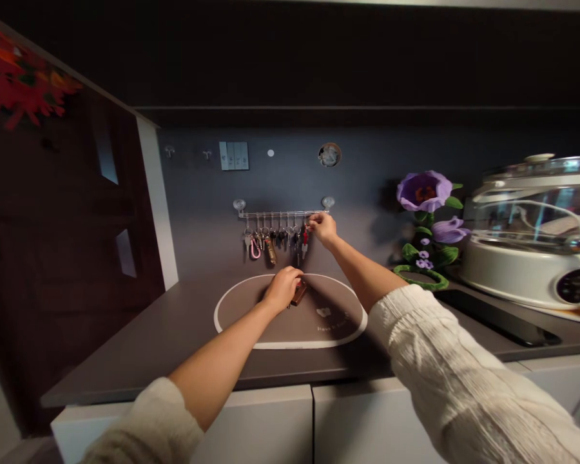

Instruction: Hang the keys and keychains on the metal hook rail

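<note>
A brown, white-rimmed oval mat lies below the clear, bar-shaped hook rail, where several metal keys already hang. Right hand bends at the rail's right end — closure indeterminable; below, left hand curls around a dark-brown, block-shaped item — off the rail.

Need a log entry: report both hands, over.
Left hand holding small brown rectangular item over white-rimmed brown oval mat. Right hand at right end of clear hook rail, by red key holder; grip unclear. Dark metal keys hang close alongside.
</note>
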`<action>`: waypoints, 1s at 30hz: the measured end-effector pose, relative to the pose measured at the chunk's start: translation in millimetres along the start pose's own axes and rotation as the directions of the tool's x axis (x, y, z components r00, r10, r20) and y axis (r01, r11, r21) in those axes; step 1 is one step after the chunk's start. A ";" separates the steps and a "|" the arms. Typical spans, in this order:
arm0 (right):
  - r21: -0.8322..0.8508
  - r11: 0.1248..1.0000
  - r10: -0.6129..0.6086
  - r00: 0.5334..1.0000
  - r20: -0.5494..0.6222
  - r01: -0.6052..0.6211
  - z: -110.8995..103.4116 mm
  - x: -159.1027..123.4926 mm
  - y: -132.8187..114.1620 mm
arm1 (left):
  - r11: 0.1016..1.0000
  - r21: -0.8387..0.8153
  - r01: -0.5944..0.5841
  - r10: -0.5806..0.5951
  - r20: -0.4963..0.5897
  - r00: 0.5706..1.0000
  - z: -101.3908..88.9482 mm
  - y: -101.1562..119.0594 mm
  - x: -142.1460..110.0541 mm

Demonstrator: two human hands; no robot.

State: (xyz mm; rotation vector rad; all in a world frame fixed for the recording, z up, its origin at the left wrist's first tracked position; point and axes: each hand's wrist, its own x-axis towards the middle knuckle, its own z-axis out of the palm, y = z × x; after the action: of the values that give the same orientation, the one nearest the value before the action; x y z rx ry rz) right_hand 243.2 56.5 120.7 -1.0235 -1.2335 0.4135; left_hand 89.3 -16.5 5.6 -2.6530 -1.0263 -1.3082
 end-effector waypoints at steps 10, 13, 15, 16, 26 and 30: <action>-0.108 0.994 -0.039 0.997 -0.072 0.031 5.4 3.4 20.3 | 1.000 -0.013 0.016 -0.017 -0.045 0.999 -1.5 -1.2 0.7; -0.118 0.993 -0.025 0.995 -0.093 0.014 5.0 2.3 27.0 | 0.999 -0.036 0.033 -0.035 -0.065 0.997 -3.4 0.5 1.2; -0.124 0.992 -0.029 0.994 -0.102 0.017 4.7 0.9 29.8 | 0.997 -0.061 0.051 -0.056 -0.081 0.995 -4.6 1.8 1.7; -0.124 0.992 -0.035 0.994 -0.104 0.022 4.7 0.1 30.7 | 0.995 -0.076 0.064 -0.071 -0.088 0.994 -5.0 2.3 1.9; -0.065 0.997 0.037 0.997 -0.073 -0.041 1.1 -21.8 25.4 | 0.930 -0.327 0.169 -0.223 -0.137 0.965 -3.7 -0.1 3.8; -0.068 0.997 0.047 0.999 -0.027 -0.049 -3.1 -41.6 25.3 | 0.851 -0.446 0.279 -0.349 -0.082 0.933 -7.1 0.6 5.6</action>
State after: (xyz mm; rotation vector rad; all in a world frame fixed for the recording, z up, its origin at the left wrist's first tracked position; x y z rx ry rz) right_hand 238.6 37.2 76.2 -1.1155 -1.2089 0.3969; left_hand 87.0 -15.9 14.3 -2.6736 -1.3303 -1.9926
